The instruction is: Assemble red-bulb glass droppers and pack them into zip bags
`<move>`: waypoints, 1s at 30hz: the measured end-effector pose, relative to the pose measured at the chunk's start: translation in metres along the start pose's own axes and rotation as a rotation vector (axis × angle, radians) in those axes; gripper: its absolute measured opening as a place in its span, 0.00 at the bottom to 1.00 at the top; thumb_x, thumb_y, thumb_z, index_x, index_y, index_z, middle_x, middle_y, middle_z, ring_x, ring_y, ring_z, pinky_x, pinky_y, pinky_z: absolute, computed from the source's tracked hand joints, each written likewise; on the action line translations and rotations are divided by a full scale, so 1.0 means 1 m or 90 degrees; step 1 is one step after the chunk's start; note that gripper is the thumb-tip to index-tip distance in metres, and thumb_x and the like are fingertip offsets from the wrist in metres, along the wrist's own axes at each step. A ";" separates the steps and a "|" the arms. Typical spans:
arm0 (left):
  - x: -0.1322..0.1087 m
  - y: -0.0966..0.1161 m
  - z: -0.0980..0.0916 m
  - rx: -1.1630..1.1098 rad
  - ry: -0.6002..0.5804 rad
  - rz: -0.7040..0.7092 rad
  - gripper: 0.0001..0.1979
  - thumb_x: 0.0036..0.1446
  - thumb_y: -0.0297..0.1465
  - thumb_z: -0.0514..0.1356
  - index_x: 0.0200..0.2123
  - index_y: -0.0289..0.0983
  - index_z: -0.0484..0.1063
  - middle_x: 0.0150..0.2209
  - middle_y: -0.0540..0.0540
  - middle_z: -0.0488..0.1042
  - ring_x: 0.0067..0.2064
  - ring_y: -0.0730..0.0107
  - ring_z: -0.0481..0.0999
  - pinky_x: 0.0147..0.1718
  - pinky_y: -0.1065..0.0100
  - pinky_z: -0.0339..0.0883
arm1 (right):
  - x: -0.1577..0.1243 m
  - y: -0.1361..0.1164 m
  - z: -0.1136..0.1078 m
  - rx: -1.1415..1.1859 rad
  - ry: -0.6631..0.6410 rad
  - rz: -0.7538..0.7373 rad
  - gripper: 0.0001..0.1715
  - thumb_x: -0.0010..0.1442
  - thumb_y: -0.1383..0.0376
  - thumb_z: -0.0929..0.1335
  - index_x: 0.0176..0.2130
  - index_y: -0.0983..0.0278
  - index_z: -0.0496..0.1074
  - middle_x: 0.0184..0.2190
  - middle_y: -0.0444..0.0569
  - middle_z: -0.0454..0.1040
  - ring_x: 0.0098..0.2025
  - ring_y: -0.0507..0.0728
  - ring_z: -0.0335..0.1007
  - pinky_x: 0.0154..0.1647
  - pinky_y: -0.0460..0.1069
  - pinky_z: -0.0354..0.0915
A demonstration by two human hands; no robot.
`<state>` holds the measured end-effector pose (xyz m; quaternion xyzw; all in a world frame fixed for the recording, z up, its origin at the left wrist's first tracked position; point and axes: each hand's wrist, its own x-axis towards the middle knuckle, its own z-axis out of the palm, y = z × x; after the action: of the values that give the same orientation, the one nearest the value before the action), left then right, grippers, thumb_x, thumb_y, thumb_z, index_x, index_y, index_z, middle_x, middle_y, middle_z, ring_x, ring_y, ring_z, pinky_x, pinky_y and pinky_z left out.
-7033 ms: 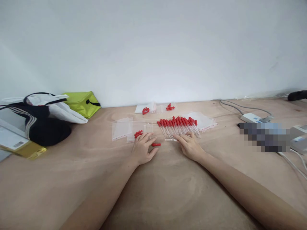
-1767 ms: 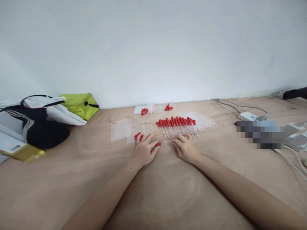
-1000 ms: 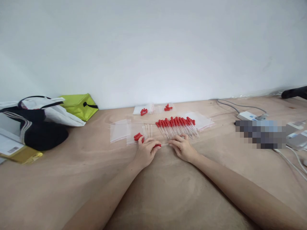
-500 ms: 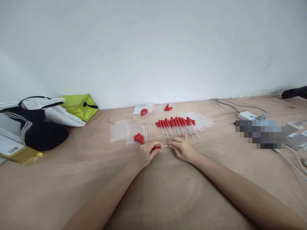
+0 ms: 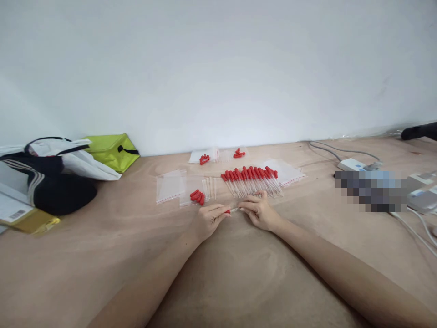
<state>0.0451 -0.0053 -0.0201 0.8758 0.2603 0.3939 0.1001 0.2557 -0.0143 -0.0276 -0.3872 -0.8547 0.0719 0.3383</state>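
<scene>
My left hand (image 5: 210, 220) is closed around a red rubber dropper bulb (image 5: 227, 211), with only its end showing past the fingertips. My right hand (image 5: 259, 214) pinches a thin clear dropper tube (image 5: 234, 209), whose end meets the bulb between the hands. Just beyond them lies a row of droppers (image 5: 251, 181), red bulbs pointing away. Left of that row are several loose clear tubes (image 5: 209, 188) and a small pile of red bulbs (image 5: 197, 197) on a clear zip bag (image 5: 185, 193).
Farther back lie more red bulbs (image 5: 239, 153) and plastic bags (image 5: 288, 174). A lime-green bag (image 5: 114, 152) and a black cap (image 5: 64, 193) sit at the left. On the right are a white power strip (image 5: 351, 165), cables and a blurred-out object (image 5: 370, 189).
The fingers of my left hand have closed further over the red bulb, so less of it shows. My right hand has hardly moved.
</scene>
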 end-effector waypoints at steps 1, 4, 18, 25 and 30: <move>0.000 0.000 0.000 0.002 -0.004 -0.001 0.09 0.57 0.30 0.54 0.37 0.34 0.72 0.32 0.45 0.76 0.31 0.73 0.75 0.31 0.74 0.70 | 0.000 0.000 0.000 -0.005 -0.003 -0.001 0.13 0.58 0.69 0.59 0.36 0.61 0.71 0.32 0.46 0.73 0.34 0.51 0.66 0.45 0.53 0.43; -0.001 -0.001 0.001 0.013 -0.017 -0.004 0.09 0.57 0.30 0.54 0.36 0.34 0.72 0.31 0.45 0.75 0.30 0.73 0.75 0.29 0.75 0.69 | 0.001 0.001 0.000 -0.028 -0.018 0.000 0.13 0.59 0.68 0.59 0.36 0.61 0.72 0.32 0.46 0.73 0.33 0.50 0.65 0.44 0.52 0.42; -0.002 -0.005 0.002 0.046 -0.058 -0.039 0.09 0.57 0.32 0.53 0.33 0.35 0.71 0.29 0.46 0.74 0.29 0.73 0.73 0.28 0.73 0.66 | 0.005 -0.009 -0.001 -0.156 -0.039 -0.015 0.12 0.57 0.69 0.59 0.31 0.63 0.71 0.26 0.46 0.71 0.28 0.50 0.60 0.34 0.50 0.42; 0.000 0.000 0.001 0.047 -0.073 -0.033 0.09 0.57 0.32 0.52 0.31 0.34 0.69 0.27 0.46 0.72 0.28 0.73 0.71 0.28 0.72 0.65 | 0.006 -0.018 0.000 -0.152 -0.018 -0.026 0.14 0.58 0.69 0.58 0.29 0.64 0.71 0.24 0.45 0.69 0.25 0.49 0.57 0.32 0.50 0.41; 0.001 0.003 0.003 0.042 -0.077 -0.032 0.09 0.57 0.32 0.52 0.30 0.34 0.69 0.28 0.46 0.72 0.29 0.73 0.71 0.28 0.73 0.65 | 0.006 -0.021 0.004 -0.138 -0.018 -0.019 0.15 0.58 0.69 0.58 0.27 0.64 0.70 0.23 0.45 0.68 0.25 0.50 0.56 0.32 0.50 0.41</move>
<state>0.0488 -0.0075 -0.0205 0.8941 0.2884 0.3286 0.0970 0.2373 -0.0243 -0.0196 -0.4073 -0.8679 -0.0205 0.2835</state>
